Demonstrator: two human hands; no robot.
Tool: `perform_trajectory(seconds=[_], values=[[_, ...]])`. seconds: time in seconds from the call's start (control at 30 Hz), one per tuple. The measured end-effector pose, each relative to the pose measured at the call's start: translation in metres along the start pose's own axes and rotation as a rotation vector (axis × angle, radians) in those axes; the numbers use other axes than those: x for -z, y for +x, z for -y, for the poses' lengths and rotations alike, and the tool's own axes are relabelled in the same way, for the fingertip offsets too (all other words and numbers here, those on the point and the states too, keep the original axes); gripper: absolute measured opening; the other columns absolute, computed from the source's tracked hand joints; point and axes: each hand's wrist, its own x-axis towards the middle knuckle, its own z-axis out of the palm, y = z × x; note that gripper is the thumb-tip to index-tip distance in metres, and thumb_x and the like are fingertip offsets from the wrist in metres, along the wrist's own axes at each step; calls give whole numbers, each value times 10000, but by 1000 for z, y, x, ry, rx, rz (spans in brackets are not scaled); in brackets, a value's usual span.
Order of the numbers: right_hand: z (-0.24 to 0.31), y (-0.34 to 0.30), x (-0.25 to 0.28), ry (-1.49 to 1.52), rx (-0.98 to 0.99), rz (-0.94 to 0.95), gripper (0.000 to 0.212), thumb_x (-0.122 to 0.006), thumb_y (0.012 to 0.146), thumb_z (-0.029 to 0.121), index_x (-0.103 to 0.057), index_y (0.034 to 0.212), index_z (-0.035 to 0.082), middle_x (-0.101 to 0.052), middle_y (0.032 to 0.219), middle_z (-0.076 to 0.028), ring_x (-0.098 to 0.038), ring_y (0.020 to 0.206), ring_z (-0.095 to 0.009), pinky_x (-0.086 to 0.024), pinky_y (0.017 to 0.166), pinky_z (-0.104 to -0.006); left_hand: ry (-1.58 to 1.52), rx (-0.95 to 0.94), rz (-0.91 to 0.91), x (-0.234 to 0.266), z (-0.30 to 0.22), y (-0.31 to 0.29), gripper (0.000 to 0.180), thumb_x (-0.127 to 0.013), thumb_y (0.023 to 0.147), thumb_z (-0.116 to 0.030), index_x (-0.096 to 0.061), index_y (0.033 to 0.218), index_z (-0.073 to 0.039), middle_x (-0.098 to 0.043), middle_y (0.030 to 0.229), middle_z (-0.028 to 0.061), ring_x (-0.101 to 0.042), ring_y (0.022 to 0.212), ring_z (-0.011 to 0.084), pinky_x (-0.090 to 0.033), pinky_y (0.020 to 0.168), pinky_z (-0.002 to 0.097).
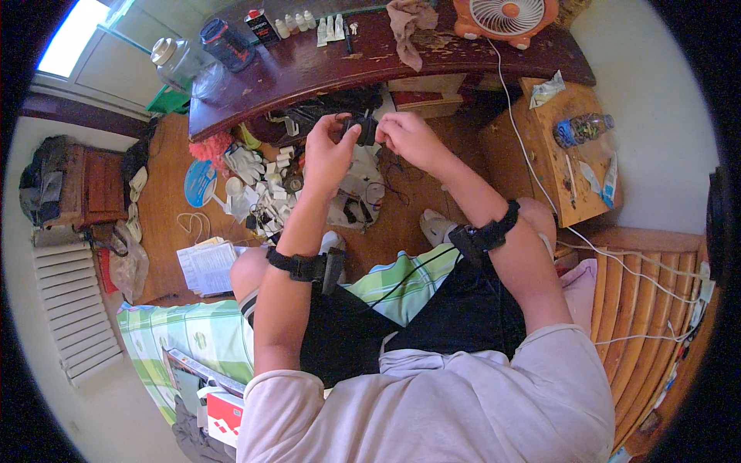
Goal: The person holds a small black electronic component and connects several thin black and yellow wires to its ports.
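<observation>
Both my forearms reach forward over my lap, each with a black strap round it. Between my hands, in front of the dark red table's edge, is a small black object (pixel 366 130); it looks like a compact bundle, perhaps of cable, but its kind is too small to tell. My left hand (pixel 328 150) grips its left side between thumb and curled fingers. On the other side, the fingers of my right hand (pixel 409 140) are pinched together against its right edge, partly hiding it.
A dark red table (pixel 309 73) bears jars, small bottles, tubes, a cloth (pixel 409 31) and an orange fan (pixel 505 19). Below lie white scraps (pixel 274 185) and papers (pixel 207 266). To the right are a wooden cabinet (pixel 552 162) with a plastic bottle (pixel 583 130), and a white cable (pixel 515 123).
</observation>
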Motion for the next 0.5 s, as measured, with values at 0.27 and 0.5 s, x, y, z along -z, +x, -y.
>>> perform_trajectory(seconds=[0.27, 0.5], values=[[5, -10, -19, 200, 9, 189, 297, -403, 929, 210, -568, 805, -4, -524, 624, -26, -493, 561, -112, -408, 538, -247, -504, 285, -84, -3, -2, 3, 266, -647, 821, -124, -532, 1025, 2, -525, 824, 19, -541, 748, 109, -486, 680, 241], [-5, -9, -30, 330, -104, 288, 337, -430, 941, 287, -574, 817, 9, -564, 710, -32, -527, 616, -119, -435, 592, -251, -750, 390, -107, -2, -1, 5, 250, -637, 833, -158, -531, 1003, -9, -557, 837, 34, -558, 738, 136, -480, 683, 254]])
